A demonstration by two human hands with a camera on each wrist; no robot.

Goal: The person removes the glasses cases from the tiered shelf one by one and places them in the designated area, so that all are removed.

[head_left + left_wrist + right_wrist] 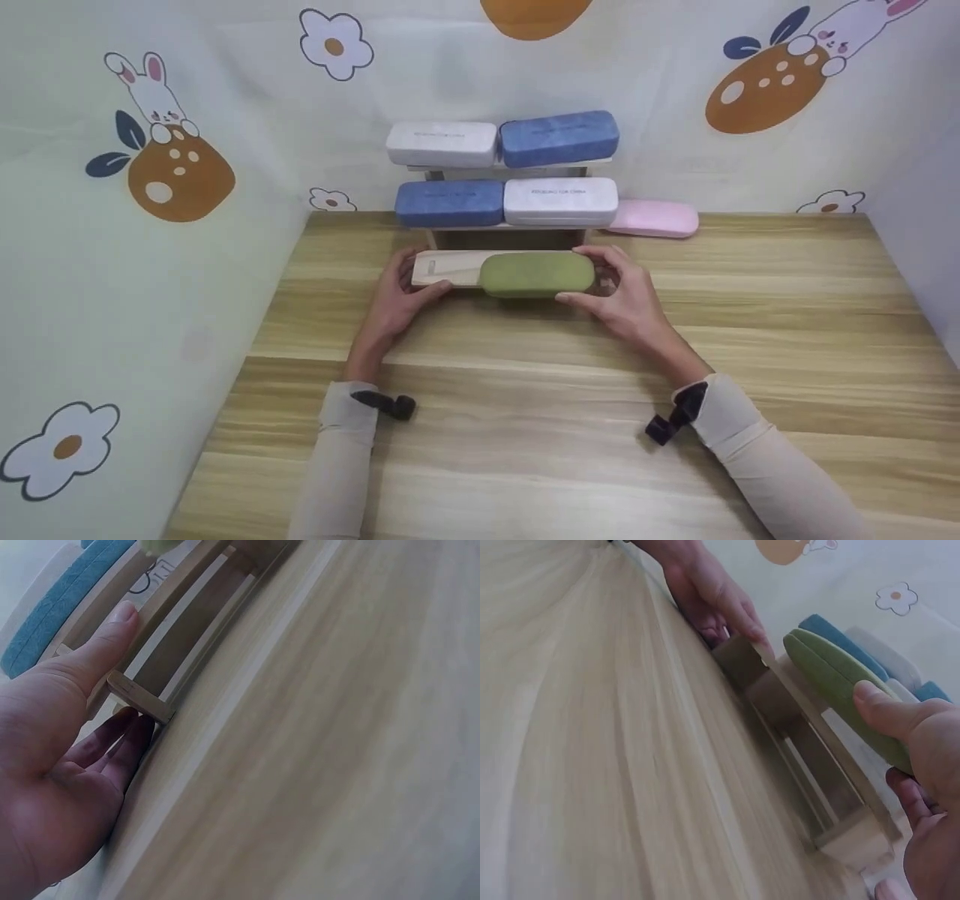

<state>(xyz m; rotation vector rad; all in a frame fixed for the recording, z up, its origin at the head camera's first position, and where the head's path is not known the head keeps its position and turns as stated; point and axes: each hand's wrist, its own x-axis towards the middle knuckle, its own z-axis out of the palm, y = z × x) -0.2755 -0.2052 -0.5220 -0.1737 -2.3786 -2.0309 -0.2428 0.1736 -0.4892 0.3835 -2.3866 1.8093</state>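
Observation:
A green glasses case (536,274) lies along the right part of the lowest step of a tiered wooden rack (448,268). My right hand (630,304) holds the case's right end, thumb along its near side and fingers at the far side. At the step's left end, my left hand (394,300) grips the wood. In the left wrist view its thumb lies along the front board and its other fingers sit by the end piece (139,697). The right wrist view shows the green case (829,675) resting over the top board, thumb pressed on its side.
The middle step bears a blue case (450,203) and a white case (561,201). Above them sit another white case (442,144) and blue case (559,140). A pink case (658,218) lies on the wooden table (510,427) right of the rack. Patterned walls (637,90) enclose the table.

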